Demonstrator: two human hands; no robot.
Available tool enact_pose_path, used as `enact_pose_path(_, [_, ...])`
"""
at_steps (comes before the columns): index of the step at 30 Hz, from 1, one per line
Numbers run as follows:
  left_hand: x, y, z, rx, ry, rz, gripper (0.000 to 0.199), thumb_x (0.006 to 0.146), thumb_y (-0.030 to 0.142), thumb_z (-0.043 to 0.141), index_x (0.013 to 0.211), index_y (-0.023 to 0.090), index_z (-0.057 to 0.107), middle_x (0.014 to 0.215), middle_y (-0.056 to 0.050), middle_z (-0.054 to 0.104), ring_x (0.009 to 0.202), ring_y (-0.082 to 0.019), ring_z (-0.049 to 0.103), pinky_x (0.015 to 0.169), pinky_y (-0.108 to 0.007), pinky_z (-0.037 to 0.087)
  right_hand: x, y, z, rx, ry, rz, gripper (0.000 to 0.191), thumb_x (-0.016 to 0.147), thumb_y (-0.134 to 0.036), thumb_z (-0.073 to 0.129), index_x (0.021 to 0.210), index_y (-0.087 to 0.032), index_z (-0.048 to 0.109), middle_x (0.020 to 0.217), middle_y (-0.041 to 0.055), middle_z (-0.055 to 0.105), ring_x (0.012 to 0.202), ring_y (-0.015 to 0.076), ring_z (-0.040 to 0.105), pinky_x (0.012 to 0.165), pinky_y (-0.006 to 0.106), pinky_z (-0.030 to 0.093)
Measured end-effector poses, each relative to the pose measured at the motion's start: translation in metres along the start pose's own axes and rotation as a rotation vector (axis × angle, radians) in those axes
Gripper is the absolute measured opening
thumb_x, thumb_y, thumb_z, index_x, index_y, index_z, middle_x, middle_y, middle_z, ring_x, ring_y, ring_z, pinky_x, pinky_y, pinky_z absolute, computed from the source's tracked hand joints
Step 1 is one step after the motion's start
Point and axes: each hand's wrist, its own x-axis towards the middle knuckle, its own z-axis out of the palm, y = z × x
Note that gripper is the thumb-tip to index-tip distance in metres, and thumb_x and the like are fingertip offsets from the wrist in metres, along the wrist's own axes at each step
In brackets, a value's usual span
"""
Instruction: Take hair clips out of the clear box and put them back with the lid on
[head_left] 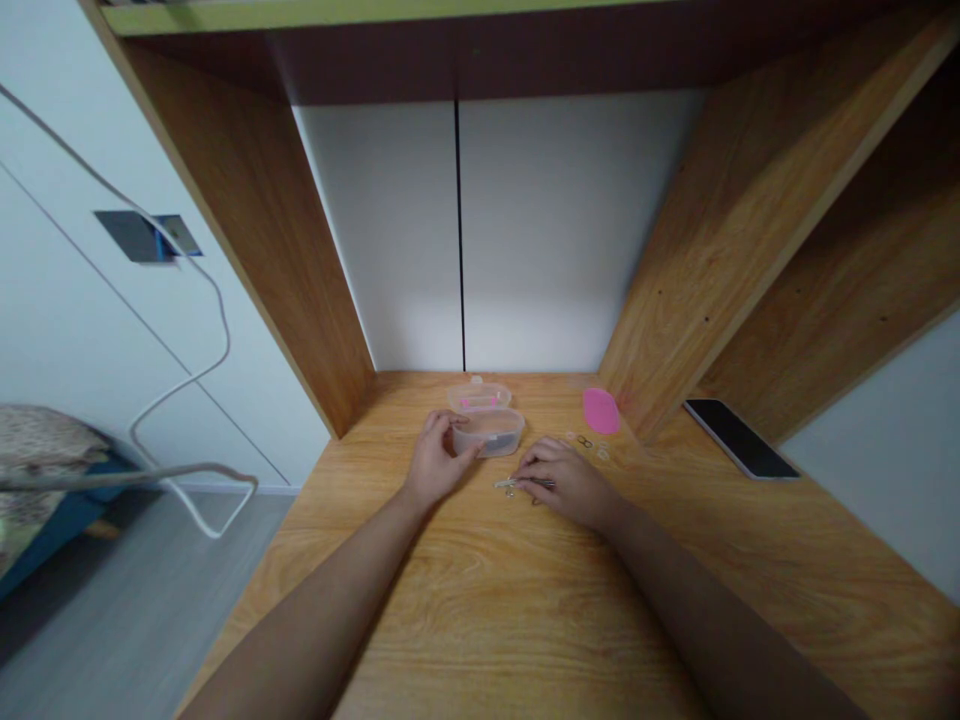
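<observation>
Here we go: my hands are apart on the light oak-grain wooden desk (517,620). My left hand (441,462) rests against the clear plastic hinged box (487,432), lid open behind it. My right hand (566,485) sits on a small silver metal tool (514,484); can't tell if it's gripped. Just beyond lie tiny metal rings (585,442), a pink oval pad (601,411), and off right, a black smartphone (739,438).

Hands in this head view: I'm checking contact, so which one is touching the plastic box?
The left hand is touching the clear plastic box. The right hand sits apart from the box, resting on a small metal tool on the desk.
</observation>
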Motion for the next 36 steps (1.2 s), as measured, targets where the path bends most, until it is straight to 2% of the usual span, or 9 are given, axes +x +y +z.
enact_pose_path(5, [0.000,0.002,-0.001,-0.003,-0.004,-0.005,0.032,0.078,0.029,0.080,0.104,0.022,0.064,0.107,-0.007,0.063,0.105,-0.024,0.061,0.089,-0.037,0.052,0.002,0.001,0.000,-0.004,0.050,0.000,0.018,0.099,-0.031,0.059,0.098,-0.023,0.074,0.098,0.0056,0.074,0.099,0.0223,0.062,0.089,0.039,0.046])
enact_pose_path(11, [0.001,0.003,-0.001,-0.012,0.006,-0.005,0.032,0.077,0.028,0.081,0.103,0.022,0.064,0.107,-0.007,0.064,0.104,-0.024,0.062,0.090,-0.038,0.052,-0.002,0.012,-0.002,0.000,0.182,0.098,0.015,0.099,-0.027,0.057,0.098,-0.021,0.070,0.096,0.0060,0.073,0.095,0.0218,0.063,0.086,0.037,0.047])
enact_pose_path(19, [0.001,0.007,-0.002,-0.013,0.000,-0.013,0.031,0.078,0.030,0.081,0.103,0.022,0.064,0.108,-0.007,0.063,0.104,-0.024,0.061,0.090,-0.038,0.052,-0.012,0.023,-0.014,0.059,0.132,0.158,0.020,0.091,-0.015,0.055,0.100,-0.020,0.072,0.092,0.0077,0.070,0.089,0.0221,0.063,0.082,0.036,0.048])
enact_pose_path(25, [0.001,0.003,-0.001,-0.016,-0.003,-0.011,0.031,0.078,0.029,0.080,0.103,0.022,0.064,0.109,-0.007,0.063,0.105,-0.024,0.061,0.092,-0.039,0.051,-0.014,0.024,-0.022,0.078,-0.006,0.156,0.022,0.086,-0.010,0.055,0.092,-0.020,0.074,0.086,0.0059,0.070,0.084,0.0206,0.063,0.079,0.034,0.046])
enact_pose_path(32, [0.001,0.000,0.000,-0.020,-0.003,-0.004,0.032,0.077,0.028,0.080,0.104,0.022,0.063,0.108,-0.007,0.062,0.106,-0.024,0.061,0.093,-0.039,0.051,-0.012,0.016,-0.020,0.068,-0.066,0.166,0.012,0.086,-0.027,0.068,0.094,-0.022,0.075,0.085,0.0047,0.072,0.084,0.0212,0.063,0.080,0.035,0.045])
enact_pose_path(36, [0.000,0.001,0.000,-0.024,-0.003,-0.013,0.032,0.077,0.028,0.080,0.105,0.022,0.063,0.109,-0.007,0.063,0.106,-0.024,0.061,0.091,-0.038,0.051,-0.013,0.020,-0.016,0.052,-0.057,0.169,0.012,0.087,-0.027,0.066,0.094,-0.022,0.075,0.088,0.0052,0.073,0.086,0.0213,0.064,0.081,0.035,0.046])
